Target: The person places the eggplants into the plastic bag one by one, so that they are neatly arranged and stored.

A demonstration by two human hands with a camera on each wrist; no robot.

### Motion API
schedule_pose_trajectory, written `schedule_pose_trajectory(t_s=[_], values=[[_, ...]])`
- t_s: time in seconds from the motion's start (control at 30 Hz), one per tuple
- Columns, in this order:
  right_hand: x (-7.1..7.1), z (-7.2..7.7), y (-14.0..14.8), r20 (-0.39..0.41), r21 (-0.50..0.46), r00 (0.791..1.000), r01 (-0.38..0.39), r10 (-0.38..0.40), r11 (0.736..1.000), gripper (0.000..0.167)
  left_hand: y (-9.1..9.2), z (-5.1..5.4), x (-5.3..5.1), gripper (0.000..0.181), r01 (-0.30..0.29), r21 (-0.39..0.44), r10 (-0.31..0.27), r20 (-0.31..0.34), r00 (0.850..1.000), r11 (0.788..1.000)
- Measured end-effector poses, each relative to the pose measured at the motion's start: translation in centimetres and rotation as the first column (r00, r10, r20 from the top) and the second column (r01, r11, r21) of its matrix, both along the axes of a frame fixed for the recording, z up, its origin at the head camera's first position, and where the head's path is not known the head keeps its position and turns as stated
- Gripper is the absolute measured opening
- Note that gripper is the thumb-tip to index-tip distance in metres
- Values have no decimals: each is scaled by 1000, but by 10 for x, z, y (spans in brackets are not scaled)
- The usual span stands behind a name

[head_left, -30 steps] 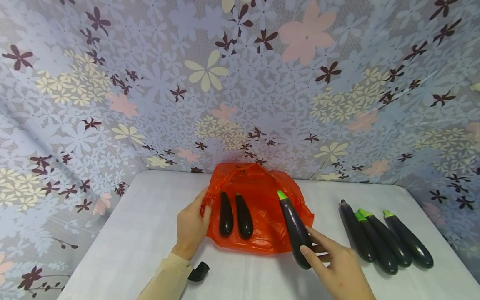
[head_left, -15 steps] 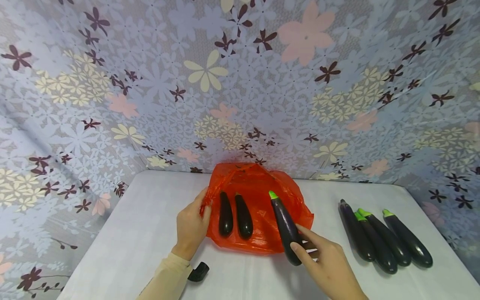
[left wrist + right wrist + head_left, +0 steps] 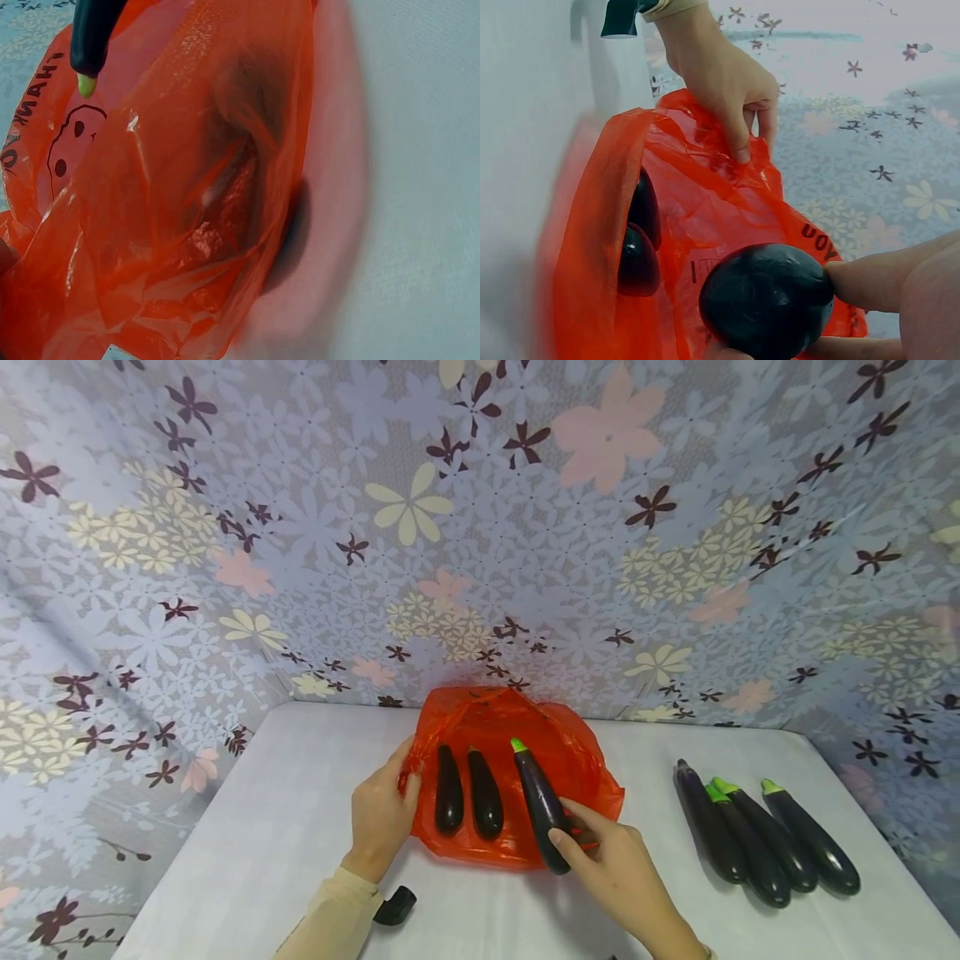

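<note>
A red plastic bag [image 3: 517, 852] lies with its mouth toward me, and two eggplants, one on the left [image 3: 449, 793] and one beside it [image 3: 486, 795], rest inside. My left hand [image 3: 384, 810] grips the bag's left edge; the right wrist view shows its thumb and fingers pinching the plastic. With my right hand [image 3: 611, 860] I hold a third eggplant [image 3: 542, 806] near its thick end, its green stem pointing into the bag. In the right wrist view the round end of this eggplant [image 3: 767, 300] sits between thumb and fingers.
Several more eggplants [image 3: 765, 843] lie side by side at the right of the white table [image 3: 300, 793]. A black object [image 3: 395, 906] is at my left wrist. A flower-patterned wall covering [image 3: 480, 568] rises behind the table.
My right hand has carried its eggplant leftward, from the bag's right side to over its mouth, nearer the two inside. My left hand keeps its hold on the bag.
</note>
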State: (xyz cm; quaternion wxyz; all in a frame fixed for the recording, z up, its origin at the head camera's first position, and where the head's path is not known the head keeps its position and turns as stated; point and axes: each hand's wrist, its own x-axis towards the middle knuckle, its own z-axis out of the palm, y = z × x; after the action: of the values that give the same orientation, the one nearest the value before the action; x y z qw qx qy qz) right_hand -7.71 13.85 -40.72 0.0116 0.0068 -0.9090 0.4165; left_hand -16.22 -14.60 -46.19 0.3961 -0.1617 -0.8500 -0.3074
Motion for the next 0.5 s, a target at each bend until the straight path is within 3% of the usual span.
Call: schedule_pose_trajectory(t_s=[0.5], values=[[-18, -15, -15, -107, -27, 994, -38, 34, 999, 41, 0, 1, 1, 43, 0, -2, 0, 9, 1000, 1000]])
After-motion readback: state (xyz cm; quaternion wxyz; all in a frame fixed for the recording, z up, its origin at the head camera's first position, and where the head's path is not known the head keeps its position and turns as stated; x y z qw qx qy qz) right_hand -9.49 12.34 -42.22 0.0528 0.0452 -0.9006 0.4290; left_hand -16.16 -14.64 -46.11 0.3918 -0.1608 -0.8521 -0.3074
